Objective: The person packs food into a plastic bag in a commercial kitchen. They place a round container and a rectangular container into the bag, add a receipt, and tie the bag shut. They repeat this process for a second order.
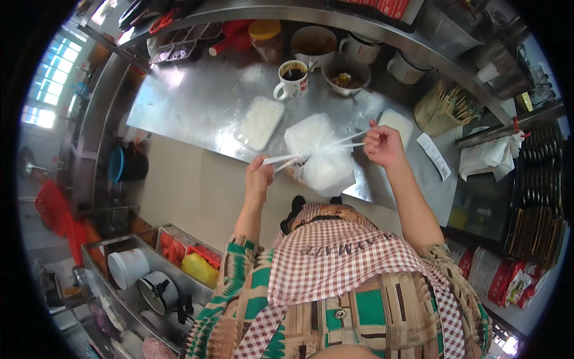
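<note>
A filled white plastic bag point(320, 161) rests at the front edge of the steel counter point(193, 112), its neck gathered into a knot. My left hand point(259, 174) grips the handle ends on one side, pulled out taut. On the other side my right hand point(382, 144) holds two stretched handle strands. What is inside the bag cannot be made out. Just beyond the bag lies a clear lidded container of white rice point(260, 123). A second rice container point(397, 127) sits behind my right hand, partly covered by it. Beside that is a printed paper slip point(433, 156).
A mug of dark liquid point(293, 76), a bowl with a spoon point(346, 76) and a pot point(313, 45) stand farther back. At right are a tub of wooden sticks point(441, 107) and stacked white bags point(489, 155). An overhead steel shelf point(269, 15) spans the back. A drawer-like bin point(134, 269) is lower left.
</note>
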Demonstrator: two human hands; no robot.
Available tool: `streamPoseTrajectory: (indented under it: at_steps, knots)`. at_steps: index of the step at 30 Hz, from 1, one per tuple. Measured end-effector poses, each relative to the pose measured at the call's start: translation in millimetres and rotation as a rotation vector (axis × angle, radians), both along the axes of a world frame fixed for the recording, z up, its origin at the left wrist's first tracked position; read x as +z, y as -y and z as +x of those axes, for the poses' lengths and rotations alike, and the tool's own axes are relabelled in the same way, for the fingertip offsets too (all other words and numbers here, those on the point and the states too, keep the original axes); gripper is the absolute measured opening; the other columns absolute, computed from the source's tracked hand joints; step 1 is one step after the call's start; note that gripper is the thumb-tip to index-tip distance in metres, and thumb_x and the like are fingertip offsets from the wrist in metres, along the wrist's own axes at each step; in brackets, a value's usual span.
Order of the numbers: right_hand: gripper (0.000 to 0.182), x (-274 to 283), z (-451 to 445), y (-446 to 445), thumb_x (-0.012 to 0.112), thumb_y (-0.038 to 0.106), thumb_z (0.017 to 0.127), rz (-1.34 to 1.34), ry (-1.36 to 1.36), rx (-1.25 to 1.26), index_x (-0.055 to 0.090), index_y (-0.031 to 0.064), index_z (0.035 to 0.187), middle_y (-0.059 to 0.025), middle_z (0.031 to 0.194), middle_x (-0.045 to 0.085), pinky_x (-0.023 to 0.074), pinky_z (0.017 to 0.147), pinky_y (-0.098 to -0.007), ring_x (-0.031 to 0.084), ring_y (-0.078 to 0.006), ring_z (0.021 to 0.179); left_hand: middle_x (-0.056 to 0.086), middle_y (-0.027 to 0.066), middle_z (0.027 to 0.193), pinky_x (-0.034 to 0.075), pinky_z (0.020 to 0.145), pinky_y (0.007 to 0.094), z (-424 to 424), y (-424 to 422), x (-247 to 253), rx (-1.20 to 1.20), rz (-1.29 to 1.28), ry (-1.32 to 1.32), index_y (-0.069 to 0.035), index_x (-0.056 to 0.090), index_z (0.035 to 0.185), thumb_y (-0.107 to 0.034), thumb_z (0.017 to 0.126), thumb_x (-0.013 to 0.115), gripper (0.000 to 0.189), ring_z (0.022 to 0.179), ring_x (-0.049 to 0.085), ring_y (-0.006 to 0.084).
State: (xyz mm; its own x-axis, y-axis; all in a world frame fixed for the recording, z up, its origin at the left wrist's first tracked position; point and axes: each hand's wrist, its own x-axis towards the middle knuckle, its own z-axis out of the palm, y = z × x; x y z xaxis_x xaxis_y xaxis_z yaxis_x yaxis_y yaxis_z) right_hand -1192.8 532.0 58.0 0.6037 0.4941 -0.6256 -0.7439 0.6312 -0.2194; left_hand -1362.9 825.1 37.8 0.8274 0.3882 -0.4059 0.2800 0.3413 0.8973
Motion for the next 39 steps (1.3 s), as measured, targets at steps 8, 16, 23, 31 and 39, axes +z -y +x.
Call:
streamPoseTrajectory:
  at_steps: [8, 16, 23, 31, 39]
  knots:
    - [0.021, 61, -21, -5, 0.055, 0.003, 0.079, 0.043, 0.405, -0.002, 0.053, 0.0090, 0.099, -0.0028, 0.070, 0.048, 0.0365, 0.061, -0.0264, 0.044, -0.0136, 0.061, 0.046, -0.0022, 0.061, 0.031, 0.056, 0.0207, 12, -4, 51, -0.184, 0.066, 0.128, -0.004, 0.054, 0.073, -0.007, 0.082, 0.048, 0.011, 0.058, 0.039, 0.0063]
    - [0.014, 86, -46, -24, 0.056, 0.007, 0.085, 0.055, 0.793, 0.000, 0.054, 0.0093, 0.098, -0.0021, 0.072, 0.050, 0.0383, 0.068, -0.0272, 0.046, -0.0123, 0.067, 0.056, 0.0040, 0.070, 0.038, 0.068, 0.0242, 60, 26, 121, -0.325, -0.006, 0.419, -0.002, 0.055, 0.072, -0.013, 0.082, 0.052, 0.014, 0.068, 0.049, 0.0112]
    - [0.015, 93, -52, -30, 0.057, 0.005, 0.084, 0.179, 0.711, -0.117, 0.054, 0.0108, 0.098, -0.0031, 0.074, 0.049, 0.0393, 0.069, -0.0302, 0.045, -0.0131, 0.069, 0.063, 0.0133, 0.109, 0.039, 0.091, 0.0273, 76, 48, 115, -0.197, -0.481, 0.474, 0.005, 0.053, 0.119, -0.009, 0.081, 0.054, 0.040, 0.094, 0.059, 0.0189]
    - [0.020, 60, -49, -16, 0.058, 0.004, 0.082, 0.252, 0.514, -0.308, 0.055, 0.0107, 0.100, -0.0065, 0.081, 0.052, 0.0388, 0.067, -0.0305, 0.045, -0.0148, 0.070, 0.051, 0.0063, 0.131, 0.037, 0.093, 0.0415, 81, 55, 72, -0.378, 0.939, 0.214, -0.014, 0.046, 0.132, -0.016, 0.082, 0.058, 0.051, 0.116, 0.048, 0.0213]
    - [0.020, 55, -43, -16, 0.057, 0.004, 0.081, 0.269, 0.448, -0.352, 0.055, 0.0114, 0.099, -0.0066, 0.082, 0.053, 0.0390, 0.067, -0.0304, 0.045, -0.0147, 0.067, 0.062, 0.0033, 0.081, 0.039, 0.084, 0.0317, 95, -8, 134, -0.936, 0.617, 0.454, -0.007, 0.064, 0.082, -0.023, 0.077, 0.067, 0.018, 0.091, 0.054, 0.0196]
